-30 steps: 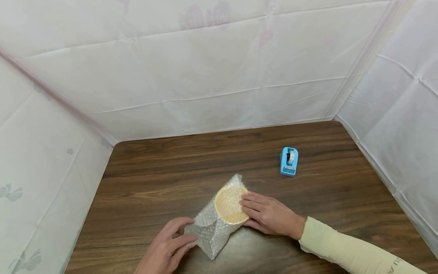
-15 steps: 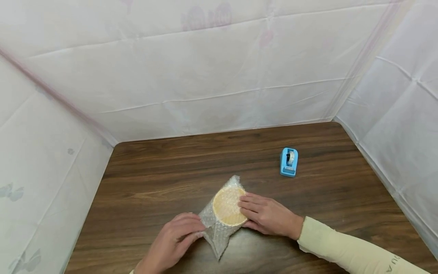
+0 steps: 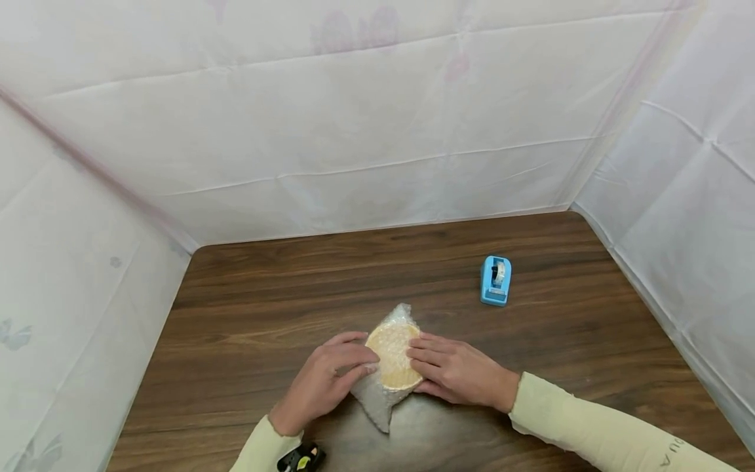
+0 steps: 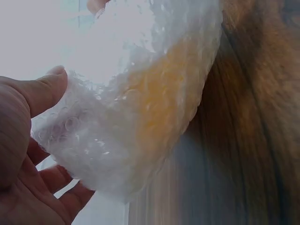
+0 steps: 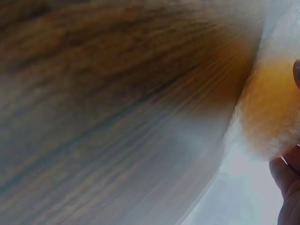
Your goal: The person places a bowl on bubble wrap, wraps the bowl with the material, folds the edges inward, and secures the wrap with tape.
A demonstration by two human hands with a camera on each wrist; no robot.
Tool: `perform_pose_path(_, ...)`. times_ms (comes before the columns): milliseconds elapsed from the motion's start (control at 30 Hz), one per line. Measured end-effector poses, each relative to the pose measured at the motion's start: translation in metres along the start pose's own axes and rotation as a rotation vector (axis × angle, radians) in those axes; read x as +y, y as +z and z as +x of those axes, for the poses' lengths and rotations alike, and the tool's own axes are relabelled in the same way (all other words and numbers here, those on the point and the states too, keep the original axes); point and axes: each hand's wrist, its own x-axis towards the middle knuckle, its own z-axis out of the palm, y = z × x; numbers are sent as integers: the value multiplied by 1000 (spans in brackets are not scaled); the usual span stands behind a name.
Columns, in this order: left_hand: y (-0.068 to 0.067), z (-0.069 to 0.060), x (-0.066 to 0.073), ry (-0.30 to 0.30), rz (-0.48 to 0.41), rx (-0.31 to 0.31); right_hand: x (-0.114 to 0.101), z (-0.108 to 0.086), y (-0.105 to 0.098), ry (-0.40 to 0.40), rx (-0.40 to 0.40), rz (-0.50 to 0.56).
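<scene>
A round yellow item (image 3: 394,347), perhaps a bowl or container, is wrapped in clear bubble wrap (image 3: 375,401) near the front middle of the table. My left hand (image 3: 330,373) holds the left side of the wrap against it, fingertips over the rim of the round top. In the left wrist view, the thumb (image 4: 49,89) and fingers lie on either side of the wrap. My right hand (image 3: 457,368) grips the wrapped item from the right, fingers on its top and thumb low at the near side. Pointed wrap corners stick out at the far and near ends.
A blue tape dispenser (image 3: 495,280) with a roll of tape stands at the back right of the brown wooden table (image 3: 265,295). White sheets (image 3: 354,131) hang behind and on both sides. A black wrist device (image 3: 301,457) sits on my left wrist.
My left hand has moved right and away from me, folding the loose left flap of bubble wrap up against the yellow item. The right hand has kept its grip, shifting slightly left.
</scene>
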Motion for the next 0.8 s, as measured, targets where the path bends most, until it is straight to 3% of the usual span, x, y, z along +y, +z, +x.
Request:
perform_pose_path(200,10,14,-6,-6,-41,-75,0,1,0,9,-4,23)
perform_pose_path(333,14,19,-5,-10,5,-48,0,2,1,9,0,28)
perform_pose_path(567,18,29,3,-89,83,-27,0,4,2,-1,15,-7)
perform_pose_path(800,23,38,8,-176,89,13,-4,5,1,3,13,-27)
